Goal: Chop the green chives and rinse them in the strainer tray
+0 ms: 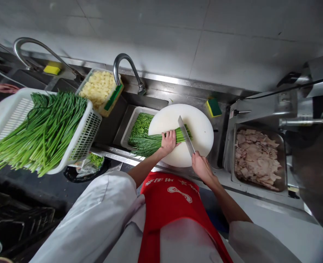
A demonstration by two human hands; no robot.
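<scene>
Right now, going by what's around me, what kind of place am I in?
Probably a commercial kitchen: a metal tray of sliced meat, a large basket of green stalks, and a round white cutting board set by the sink.

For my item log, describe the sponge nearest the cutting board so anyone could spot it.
Find the big round white cutting board. Just past its upper right edge sits the sponge. It shows dark green and yellow; the other sponge, far left, looks all yellow.

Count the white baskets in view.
2: the large basket at left, heaped with long green stalks, and the smaller basket in the sink, partly under the round board. Others may be hidden.
</scene>
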